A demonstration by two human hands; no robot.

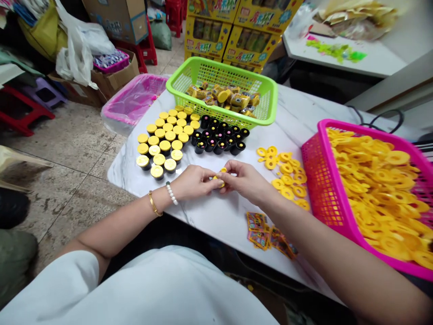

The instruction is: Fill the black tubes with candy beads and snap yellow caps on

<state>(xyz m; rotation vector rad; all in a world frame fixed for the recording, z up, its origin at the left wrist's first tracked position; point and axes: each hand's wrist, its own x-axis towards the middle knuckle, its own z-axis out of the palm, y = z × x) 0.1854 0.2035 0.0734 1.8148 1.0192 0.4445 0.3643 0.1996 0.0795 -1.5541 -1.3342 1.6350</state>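
Round black cups (219,137) stand ahead, bare white table (203,214) nearer me; my left hand (196,182) and right hand (241,178) pinch a yellow plastic piece (222,171).

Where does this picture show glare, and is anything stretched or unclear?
Head view: whitish glare on some yellow lids; head view: the pink basket at right looks stretched, probably from the lens; head view: the held yellow piece is mostly covered, its detail unclear.

From here, the held yellow piece (223,170) looks plastic, the yellow caps (165,145) glossy, the table (223,212) smooth, the cardboard box (111,18) matt.
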